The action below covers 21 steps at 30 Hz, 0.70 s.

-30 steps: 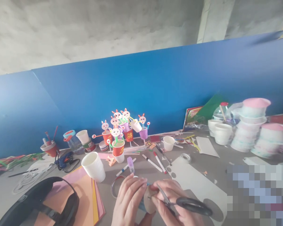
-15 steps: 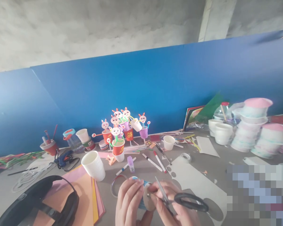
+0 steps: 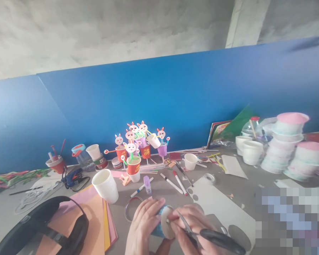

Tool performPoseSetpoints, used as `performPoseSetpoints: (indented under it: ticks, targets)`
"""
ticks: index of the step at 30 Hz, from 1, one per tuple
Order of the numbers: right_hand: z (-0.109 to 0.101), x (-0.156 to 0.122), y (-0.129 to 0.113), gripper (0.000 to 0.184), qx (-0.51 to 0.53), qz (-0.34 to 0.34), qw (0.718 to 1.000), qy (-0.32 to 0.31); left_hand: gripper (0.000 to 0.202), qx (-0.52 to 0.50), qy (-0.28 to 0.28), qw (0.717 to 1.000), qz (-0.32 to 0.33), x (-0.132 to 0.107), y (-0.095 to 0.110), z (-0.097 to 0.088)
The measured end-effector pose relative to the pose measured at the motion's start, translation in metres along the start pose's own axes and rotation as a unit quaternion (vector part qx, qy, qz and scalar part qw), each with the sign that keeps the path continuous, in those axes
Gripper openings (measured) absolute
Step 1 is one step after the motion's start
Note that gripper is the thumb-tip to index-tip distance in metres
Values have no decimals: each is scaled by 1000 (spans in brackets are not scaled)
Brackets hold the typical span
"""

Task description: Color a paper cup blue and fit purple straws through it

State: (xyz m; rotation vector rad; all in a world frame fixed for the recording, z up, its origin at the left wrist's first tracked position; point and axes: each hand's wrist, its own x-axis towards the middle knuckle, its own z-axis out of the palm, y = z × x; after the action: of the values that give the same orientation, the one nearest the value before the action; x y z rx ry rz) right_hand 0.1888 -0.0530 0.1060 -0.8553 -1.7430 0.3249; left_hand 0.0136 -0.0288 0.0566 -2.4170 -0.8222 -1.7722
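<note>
My left hand (image 3: pixel 145 225) is wrapped round a blue patterned paper cup (image 3: pixel 157 231), turned so that its pale round end (image 3: pixel 167 226) faces right. My right hand (image 3: pixel 190 226) holds a pair of scissors (image 3: pixel 220 238) with black handles, blades slanting up and left across the fingers. The right fingertips touch the cup's pale end, around a small dark spot in its middle. What exactly they pinch there is hidden. A roll of tape (image 3: pixel 133 209) lies flat just left of the cup. Grey-white card (image 3: pixel 223 203) with round cut-outs lies beyond my right hand.
White stacked cups (image 3: pixel 105 186) stand behind my left hand. Rabbit-faced cup figures (image 3: pixel 133 164) stand farther back, with markers (image 3: pixel 179 182) in front. Headphones (image 3: pixel 39 226) rest on coloured paper (image 3: pixel 95 226) at left; tall cup stacks (image 3: pixel 279 148) stand at right.
My left hand has shifted slightly and lies flatter over the cup, and more of the pale end shows. The scissors' handles have tipped down to the right.
</note>
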Motion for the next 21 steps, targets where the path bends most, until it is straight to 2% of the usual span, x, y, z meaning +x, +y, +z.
performPoseSetpoints:
  ticks: [3,7,14,17,21]
  targets:
    - [4,-5,-1,18,8,30,999,20,54,26,15,999,17,-2,-2,1]
    - [4,-7,0,16,-18,41,999,10,48,67,31,997,32,-3,1,4]
    - [-2,-1,1,14,-35,-6,999,1,44,90,27,992,79,2,0,-1]
    - [-5,2,3,17,-15,-34,999,-20,43,86,22,994,68,2,0,-2]
    - [-10,7,4,20,-4,-66,996,-60,41,60,23,998,19,2,3,-3]
